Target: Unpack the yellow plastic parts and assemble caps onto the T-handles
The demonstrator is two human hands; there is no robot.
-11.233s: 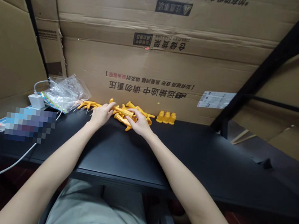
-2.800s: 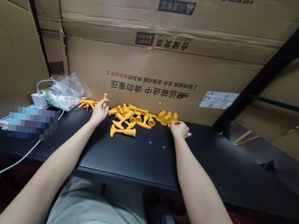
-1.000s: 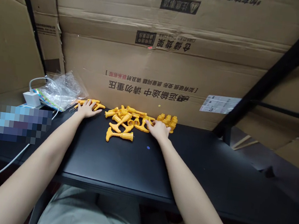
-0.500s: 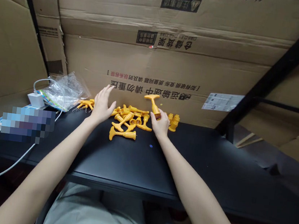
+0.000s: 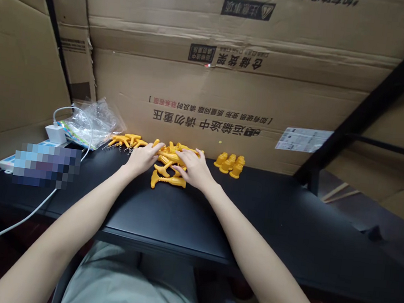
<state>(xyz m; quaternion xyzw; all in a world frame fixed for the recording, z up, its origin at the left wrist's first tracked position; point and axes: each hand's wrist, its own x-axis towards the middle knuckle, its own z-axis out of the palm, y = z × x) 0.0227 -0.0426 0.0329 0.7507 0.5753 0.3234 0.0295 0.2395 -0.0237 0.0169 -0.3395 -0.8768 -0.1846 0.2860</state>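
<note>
A pile of yellow corkscrews [image 5: 163,169] with T-shaped handles lies on the black table against the cardboard. My left hand [image 5: 142,159] rests at the pile's left side, its fingers reaching over the pieces and apart. From the right, my right hand [image 5: 195,170] spreads its fingers over the same pile, touching the pieces under it. One corkscrew [image 5: 169,181] lies sideways at the front of the heap. Left of the pile are yellow T-handles [image 5: 129,140] with bare metal spirals. Several yellow bell-shaped sleeves [image 5: 228,164] stand grouped right of my right hand.
A clear plastic bag [image 5: 97,121] lies at the back left. Before it are a white charger [image 5: 56,133] on a power strip [image 5: 7,163] and a white cable [image 5: 28,214] over the table edge. Printed cardboard [image 5: 209,88] walls the back; a black frame bar [image 5: 371,93] slants at right.
My right hand has moved left and down onto the pile; the corkscrew it held upright no longer shows in it. My left hand has lowered to the pile's left side.
</note>
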